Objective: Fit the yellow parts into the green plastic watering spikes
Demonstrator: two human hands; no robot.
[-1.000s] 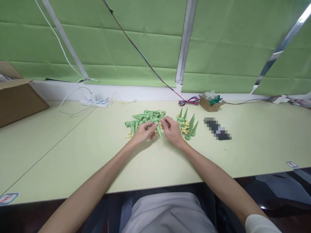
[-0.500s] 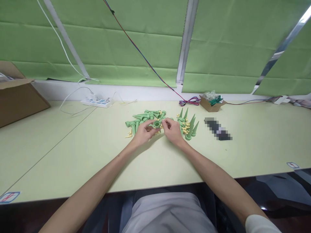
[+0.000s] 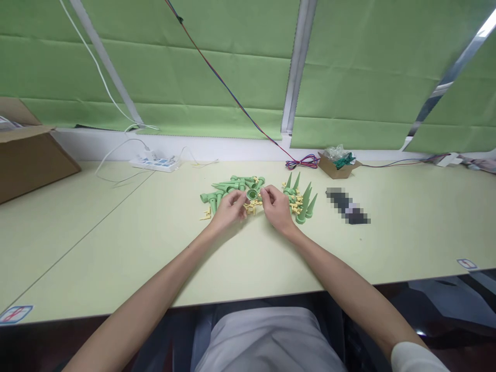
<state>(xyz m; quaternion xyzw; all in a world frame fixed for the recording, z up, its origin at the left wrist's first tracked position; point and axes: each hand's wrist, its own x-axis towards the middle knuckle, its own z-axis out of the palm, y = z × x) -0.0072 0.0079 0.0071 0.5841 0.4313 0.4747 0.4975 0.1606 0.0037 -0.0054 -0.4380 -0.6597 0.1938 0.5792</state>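
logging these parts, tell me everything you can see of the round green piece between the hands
The round green piece, seemingly glossy plastic, shows an open, hollow mouth with a ringed rim tilted towards the camera. The left hand grips its left edge; the right hand's fingertips are at its right, contact unclear. Small yellow plastic pieces show just below it in view. Its far end is hidden.
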